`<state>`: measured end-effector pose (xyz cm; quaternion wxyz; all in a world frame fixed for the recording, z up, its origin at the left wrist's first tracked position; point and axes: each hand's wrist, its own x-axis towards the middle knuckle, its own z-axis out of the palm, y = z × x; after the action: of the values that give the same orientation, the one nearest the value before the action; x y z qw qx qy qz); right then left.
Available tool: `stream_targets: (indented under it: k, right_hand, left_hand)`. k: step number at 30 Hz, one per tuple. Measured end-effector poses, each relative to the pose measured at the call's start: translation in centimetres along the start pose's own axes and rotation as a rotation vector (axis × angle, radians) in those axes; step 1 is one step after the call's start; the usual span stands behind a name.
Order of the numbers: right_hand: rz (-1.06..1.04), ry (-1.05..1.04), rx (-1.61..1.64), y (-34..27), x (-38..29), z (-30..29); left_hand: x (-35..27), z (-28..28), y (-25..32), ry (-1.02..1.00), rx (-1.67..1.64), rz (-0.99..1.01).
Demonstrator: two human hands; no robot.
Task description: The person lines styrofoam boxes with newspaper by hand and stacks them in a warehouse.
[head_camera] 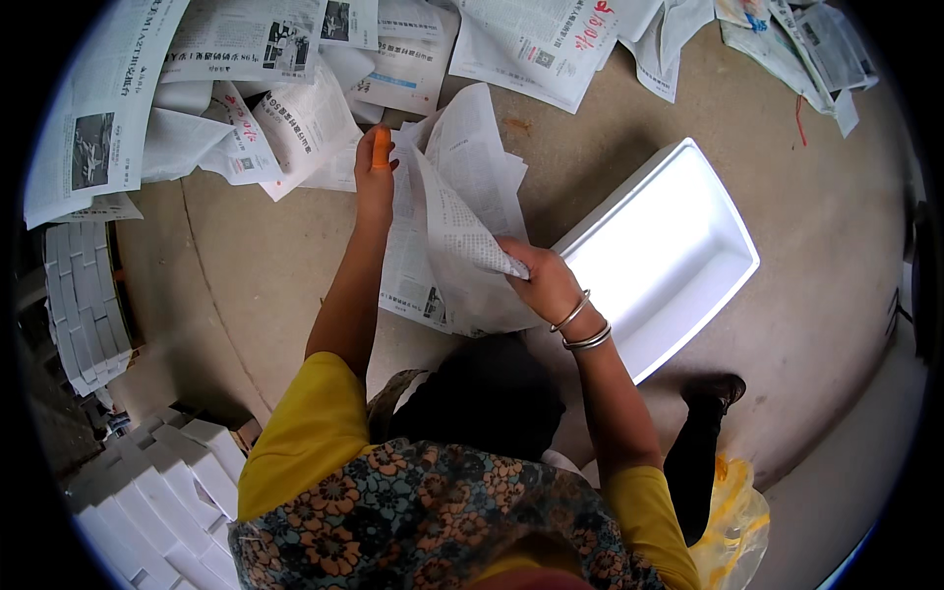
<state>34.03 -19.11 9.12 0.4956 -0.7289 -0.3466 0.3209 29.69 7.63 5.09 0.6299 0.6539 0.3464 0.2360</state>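
Observation:
Before me are several loose newspaper sheets (472, 162), overlapping and partly folded over. My right hand (542, 276) pinches a folded-over corner of the newspaper between thumb and fingers; metal bangles circle that wrist. My left hand (375, 166) is closed at the upper left edge of the newspaper, its fingertips partly hidden, and an orange finger cot (380, 146) covers one digit. Just right of my right hand, a white plastic bin (726, 236) rests tilted on the concrete floor, its open side facing up. My right forearm passes over the bin's near left side.
More newspaper sheets (306, 136) cover white objects along the top left. Stacks of white boxes (166, 494) stand at lower left and farther left (88, 302). Plastic bags and papers (796, 55) lie upper right. A clear and yellow plastic bag (730, 516) sits by my leg.

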Motion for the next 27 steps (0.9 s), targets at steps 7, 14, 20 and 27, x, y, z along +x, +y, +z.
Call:
stream_targets:
  k: [7,14,20,27]
  right_hand:
    - [-0.037,-0.129,-0.238,-3.6,-1.7,-2.5]
    - [0.285,0.368,0.348,-3.5,-15.7,-18.5]
    - [0.350,0.656,0.364,0.2,-20.3,-23.1]
    - [0.037,0.783,0.567,0.3,-18.6,-20.1]
  left_hand:
    - [10.3,4.1,0.8,-0.864,1.397,-0.312]
    - [13.5,-1.6,0.5,-0.629,1.720,0.212]
    - [-2.4,14.8,11.6,-0.768,0.475,0.218]
    - [-11.7,22.8,9.1,-0.706,0.444,0.457]
